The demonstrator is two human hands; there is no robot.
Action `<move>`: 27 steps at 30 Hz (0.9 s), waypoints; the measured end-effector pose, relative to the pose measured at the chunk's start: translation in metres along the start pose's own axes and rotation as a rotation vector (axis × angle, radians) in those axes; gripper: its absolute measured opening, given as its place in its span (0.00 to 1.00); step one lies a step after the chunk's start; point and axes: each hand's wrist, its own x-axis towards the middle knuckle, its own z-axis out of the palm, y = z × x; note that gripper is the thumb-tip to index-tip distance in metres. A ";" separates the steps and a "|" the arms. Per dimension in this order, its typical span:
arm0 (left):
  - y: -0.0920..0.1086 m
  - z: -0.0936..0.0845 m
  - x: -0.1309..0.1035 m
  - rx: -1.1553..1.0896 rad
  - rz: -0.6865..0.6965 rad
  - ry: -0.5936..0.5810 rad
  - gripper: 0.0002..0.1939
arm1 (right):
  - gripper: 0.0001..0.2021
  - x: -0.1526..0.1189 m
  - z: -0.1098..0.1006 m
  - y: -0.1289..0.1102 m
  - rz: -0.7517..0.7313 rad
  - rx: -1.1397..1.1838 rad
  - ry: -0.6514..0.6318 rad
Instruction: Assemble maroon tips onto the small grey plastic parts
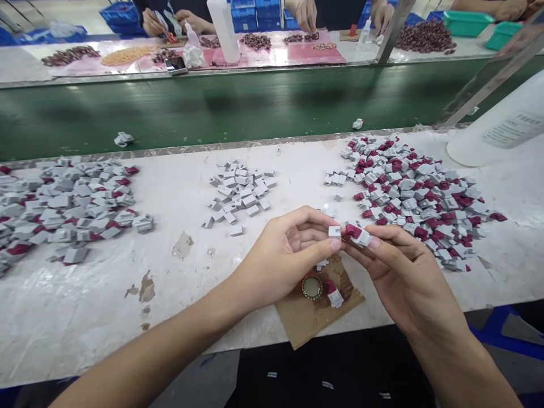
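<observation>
My left hand point(289, 255) pinches a small light-grey plastic block point(334, 232) with a notch in it. Close beside it, my right hand point(399, 266) holds a grey and dark-red plastic piece point(357, 234) between thumb and fingers, its red end toward the block. Whether the two parts touch is hard to tell. Beneath the hands lies a brown cardboard piece point(297, 326) carrying a bottle cap point(311, 287) with something inside and another grey and red piece point(334, 296).
Plain grey blocks point(242, 190) are heaped mid-table, with grey-red pieces point(408, 187) right and a mixed pile point(80, 198) left. A white bottle point(497, 122) stands at right. Beyond runs a green conveyor belt point(255, 99); co-workers' hands point(306, 14) are across it.
</observation>
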 end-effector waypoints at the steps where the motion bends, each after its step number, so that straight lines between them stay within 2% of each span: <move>1: 0.000 0.000 0.000 0.006 0.002 -0.001 0.13 | 0.04 0.000 0.000 0.000 0.003 -0.006 0.003; 5: -0.001 -0.001 -0.001 0.027 0.015 0.011 0.09 | 0.05 0.000 -0.001 0.000 -0.012 -0.077 0.015; 10: -0.001 -0.001 -0.002 0.114 0.052 0.008 0.04 | 0.05 0.001 -0.005 0.000 -0.073 -0.297 -0.013; 14: 0.004 -0.005 -0.001 0.306 0.131 0.023 0.03 | 0.05 0.008 -0.009 0.002 -0.070 -0.384 -0.051; 17: 0.017 -0.013 0.010 0.488 0.152 0.000 0.03 | 0.08 0.024 -0.004 -0.006 -0.062 -0.468 -0.108; 19: 0.029 -0.023 0.026 0.629 0.188 -0.001 0.03 | 0.08 0.045 0.005 -0.018 -0.108 -0.606 -0.156; 21: 0.040 -0.039 0.051 0.781 0.256 0.081 0.03 | 0.09 0.078 0.018 -0.034 -0.217 -0.872 -0.126; 22: 0.045 -0.049 0.067 0.847 0.282 0.157 0.03 | 0.09 0.100 0.025 -0.041 -0.274 -1.035 -0.081; 23: 0.050 -0.060 0.084 0.897 0.296 0.249 0.03 | 0.11 0.124 0.032 -0.047 -0.338 -1.220 0.018; 25: 0.056 -0.085 0.121 0.890 0.223 0.443 0.03 | 0.15 0.177 0.045 -0.053 -0.360 -1.350 0.100; 27: 0.059 -0.108 0.156 0.864 0.137 0.592 0.04 | 0.13 0.226 0.057 -0.051 -0.323 -1.446 0.140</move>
